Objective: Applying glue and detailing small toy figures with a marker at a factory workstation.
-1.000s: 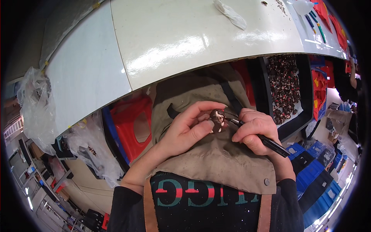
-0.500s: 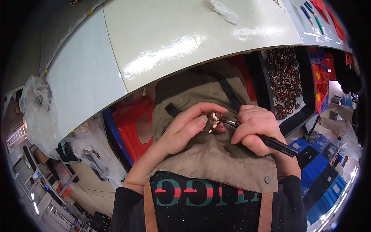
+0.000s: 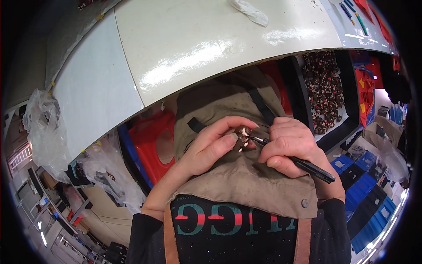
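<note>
My left hand (image 3: 211, 147) pinches a small dark brown piece (image 3: 243, 132) between thumb and fingertips, over my lap. My right hand (image 3: 293, 147) grips a thin black-handled tool (image 3: 307, 166) like a pen, its metal tip touching the small piece. Pale flecks show where the tip meets the piece. Both hands hover above a khaki apron (image 3: 246, 185) that covers my knees, just below the edge of a white worktable (image 3: 198, 44).
A tray of many small dark brown pieces (image 3: 324, 90) stands to the right under the table edge. A red stool (image 3: 147, 141) is on the left, blue bins (image 3: 365, 193) at lower right. A white cloth (image 3: 250, 11) and coloured tools (image 3: 354, 13) lie on the table.
Both hands have stayed over the lap. The small piece has turned slightly in my left fingers and the tool tip now sits against it.
</note>
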Tool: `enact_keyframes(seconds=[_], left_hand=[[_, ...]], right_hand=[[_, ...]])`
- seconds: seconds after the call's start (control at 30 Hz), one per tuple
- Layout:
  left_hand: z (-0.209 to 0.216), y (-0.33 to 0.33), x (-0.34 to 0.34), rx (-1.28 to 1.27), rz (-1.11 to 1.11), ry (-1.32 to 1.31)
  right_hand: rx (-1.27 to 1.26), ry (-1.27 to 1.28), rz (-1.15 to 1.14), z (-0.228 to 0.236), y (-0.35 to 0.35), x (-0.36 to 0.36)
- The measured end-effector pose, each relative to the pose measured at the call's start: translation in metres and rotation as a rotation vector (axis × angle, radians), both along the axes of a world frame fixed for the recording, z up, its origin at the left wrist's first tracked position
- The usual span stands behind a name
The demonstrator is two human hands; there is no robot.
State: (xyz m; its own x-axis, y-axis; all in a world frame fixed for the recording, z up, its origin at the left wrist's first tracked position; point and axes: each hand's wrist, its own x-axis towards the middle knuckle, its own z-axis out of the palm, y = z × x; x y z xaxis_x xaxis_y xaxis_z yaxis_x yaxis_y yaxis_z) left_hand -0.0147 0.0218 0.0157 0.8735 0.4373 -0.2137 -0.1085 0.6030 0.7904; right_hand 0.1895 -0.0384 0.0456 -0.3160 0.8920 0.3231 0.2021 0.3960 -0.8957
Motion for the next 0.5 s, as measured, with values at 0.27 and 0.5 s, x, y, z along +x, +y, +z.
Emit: enact_keyframes(seconds=[0.27, 0.5], left_hand=[[-0.0004, -0.0008, -0.0002, -0.008, 0.002, 0.007], [-0.0018, -0.0021, -0.0001, -0.025, 0.019, -0.006]], right_hand=[[0.046, -0.052, -0.015, 0.0024, -0.0006, -0.0022], [0.064, -0.083, -0.018, 0.0031, -0.0017, -0.0016]])
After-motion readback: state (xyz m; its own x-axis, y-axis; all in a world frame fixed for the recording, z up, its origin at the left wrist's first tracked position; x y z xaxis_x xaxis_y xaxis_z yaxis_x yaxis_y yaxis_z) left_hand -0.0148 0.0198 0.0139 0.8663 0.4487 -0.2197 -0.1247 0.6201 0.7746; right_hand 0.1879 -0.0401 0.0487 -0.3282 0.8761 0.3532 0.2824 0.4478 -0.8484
